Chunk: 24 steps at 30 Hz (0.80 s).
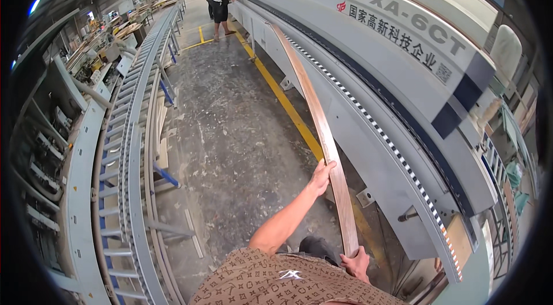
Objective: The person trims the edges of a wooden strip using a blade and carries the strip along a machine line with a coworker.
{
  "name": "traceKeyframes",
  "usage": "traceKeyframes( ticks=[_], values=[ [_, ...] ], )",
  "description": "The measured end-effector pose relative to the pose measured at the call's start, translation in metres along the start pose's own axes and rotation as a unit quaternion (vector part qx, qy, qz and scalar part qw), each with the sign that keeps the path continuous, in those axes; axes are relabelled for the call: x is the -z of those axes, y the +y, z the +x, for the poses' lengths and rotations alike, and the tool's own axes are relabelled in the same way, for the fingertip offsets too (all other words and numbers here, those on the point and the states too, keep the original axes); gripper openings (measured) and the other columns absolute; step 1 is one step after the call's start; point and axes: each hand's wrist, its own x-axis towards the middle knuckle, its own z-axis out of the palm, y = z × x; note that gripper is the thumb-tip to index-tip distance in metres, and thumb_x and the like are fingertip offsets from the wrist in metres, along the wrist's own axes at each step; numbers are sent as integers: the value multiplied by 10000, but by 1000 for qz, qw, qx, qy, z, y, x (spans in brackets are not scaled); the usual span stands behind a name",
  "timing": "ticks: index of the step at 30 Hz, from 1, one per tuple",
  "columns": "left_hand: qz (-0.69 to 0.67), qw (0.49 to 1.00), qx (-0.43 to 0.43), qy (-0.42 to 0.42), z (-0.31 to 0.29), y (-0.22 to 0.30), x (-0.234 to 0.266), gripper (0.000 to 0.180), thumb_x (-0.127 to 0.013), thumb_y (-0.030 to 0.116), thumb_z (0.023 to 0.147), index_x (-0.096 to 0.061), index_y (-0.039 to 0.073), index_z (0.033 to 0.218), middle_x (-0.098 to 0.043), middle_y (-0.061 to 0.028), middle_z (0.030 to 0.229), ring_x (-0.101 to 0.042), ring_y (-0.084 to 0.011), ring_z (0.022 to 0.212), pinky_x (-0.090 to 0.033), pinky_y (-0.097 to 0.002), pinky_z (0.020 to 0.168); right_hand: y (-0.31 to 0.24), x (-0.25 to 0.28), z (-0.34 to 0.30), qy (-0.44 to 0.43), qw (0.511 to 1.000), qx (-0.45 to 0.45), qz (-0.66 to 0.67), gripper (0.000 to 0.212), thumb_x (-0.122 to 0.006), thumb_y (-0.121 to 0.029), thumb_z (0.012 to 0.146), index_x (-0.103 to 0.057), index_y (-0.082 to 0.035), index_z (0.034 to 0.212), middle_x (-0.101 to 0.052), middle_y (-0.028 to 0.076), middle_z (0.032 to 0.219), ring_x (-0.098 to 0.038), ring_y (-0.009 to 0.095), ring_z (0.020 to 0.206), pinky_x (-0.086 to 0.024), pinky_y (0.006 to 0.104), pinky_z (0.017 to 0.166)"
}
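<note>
both hands grip one long wooden board (323,126) — the left hand (323,176) curled over its left edge partway along, fingers closed on the wood, and the right hand (357,263) folded around its near end, by the front of the brown patterned shirt (247,276). the board runs away from the body, slanting up and to the left, its far end over the edge of the big machine.

at far left stands a pale grey metal panel (80,201), and just beside it a roller conveyor (135,155) with blue legs curves off into the distance. thin wooden strips lie along its right side, and a narrow pale strip (194,233) lies on the worn concrete floor (230,115). farther back, near the machine's far end, two people in light tops stand close together, the nearer one (225,0) leaning toward the machine. a yellow floor line (288,106) passes to the left of the board and under it.

right of the board is the long grey machine (322,0) — its lower bed edged with a black-and-white striped strip (397,156), its upper body pale with dark blue patches near the close end.
</note>
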Motion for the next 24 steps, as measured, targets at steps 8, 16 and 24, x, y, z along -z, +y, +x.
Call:
traceKeyframes(
  ticks=[8, 16, 24],
  values=[
    [39, 995, 92, 7, 172, 63, 87, 523, -561, 265, 941, -346, 183, 1410, -520, -47, 1281, -523, -202, 1177, -440, -424, 963, -114, -47, 161, -50, 998, -18, -30, 603, -852, -408, 562, -525, 13, 843, -671, 222, 755, -687, 373, 752, -532, 415, 692],
    [110, 987, 113, 4, 337, 163, 135, 763, -554, 349, 952, -80, 250, 1541, -373, -70, 1471, -442, -265, 1293, -363, -462, 1034, -315, -66, 359, -98, 995, -9, -35, 551, -822, -345, 639, -541, 28, 931, -701, 215, 828, -711, 309, 696, -547, 393, 741],
    [32, 990, 134, 17, 452, 244, 232, 748, -501, 371, 989, -63, 113, 1538, -361, -196, 1487, -465, -327, 1293, -391, -459, 1056, -503, -147, 561, -86, 989, 46, -112, 510, -782, -369, 694, -554, 9, 949, -715, 150, 757, -722, 262, 707, -539, 373, 750]
  ],
)
